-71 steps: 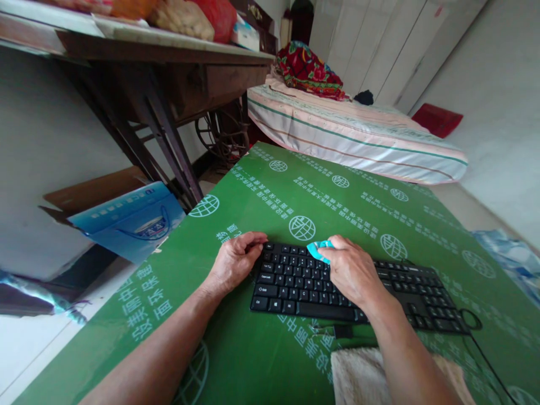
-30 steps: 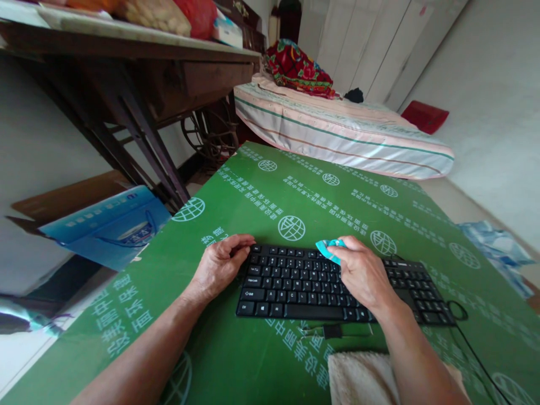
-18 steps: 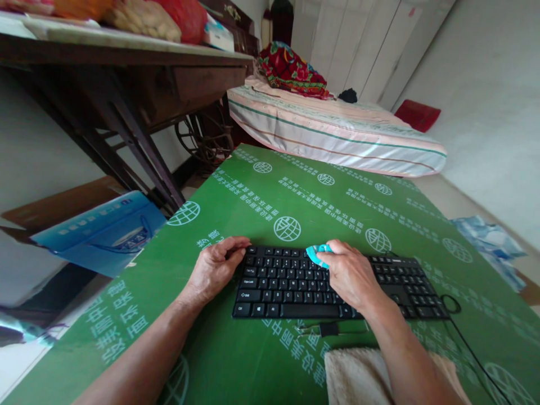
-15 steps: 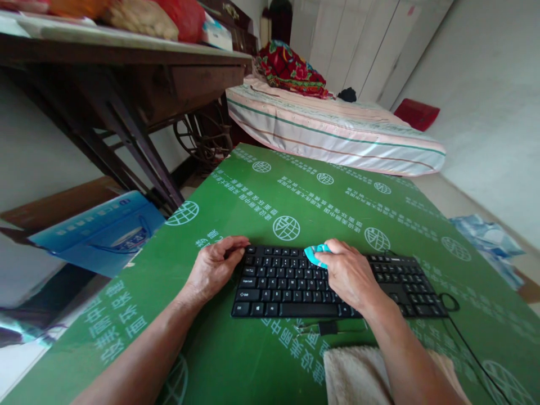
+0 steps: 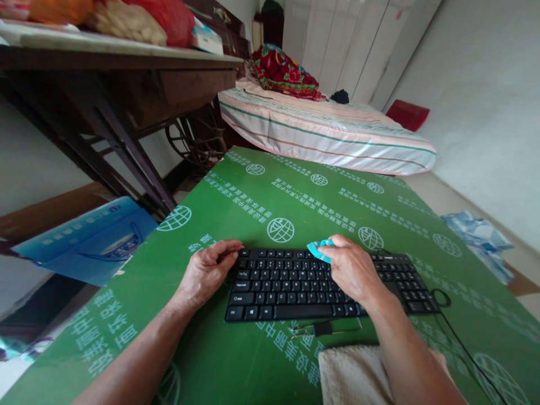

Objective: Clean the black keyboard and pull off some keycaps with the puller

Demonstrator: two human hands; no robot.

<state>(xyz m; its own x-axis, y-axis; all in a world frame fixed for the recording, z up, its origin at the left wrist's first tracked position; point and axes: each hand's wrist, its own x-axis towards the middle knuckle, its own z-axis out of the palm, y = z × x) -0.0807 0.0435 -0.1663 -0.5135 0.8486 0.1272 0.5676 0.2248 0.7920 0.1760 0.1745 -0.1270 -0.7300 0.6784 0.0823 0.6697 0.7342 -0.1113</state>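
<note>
A black computer keyboard (image 5: 295, 298) lies flat on the green table. At its far left corner is my left hand (image 5: 211, 267), with thumb and fingers pinched on the edge. My right hand (image 5: 354, 270) is closed on a small turquoise cloth (image 5: 319, 251), which bunches out past the fingertips over the top row of keys. That hand and forearm hide part of the keys in the right half. Just below the space bar sits a tool with a black middle and wire ends (image 5: 323, 328), likely a keycap puller.
A beige folded towel (image 5: 350, 374) lies at the near edge, under my right forearm. The keyboard's cable (image 5: 466, 351) trails down the right side of the green printed table (image 5: 236, 197). Beyond stand a bed (image 5: 329, 135) and, on the left, a wooden sewing-machine table (image 5: 198, 84).
My right hand has slid the turquoise cloth a little to the right along the top row of keys. My left hand stays at the keyboard's corner. The whole view has shifted slightly.
</note>
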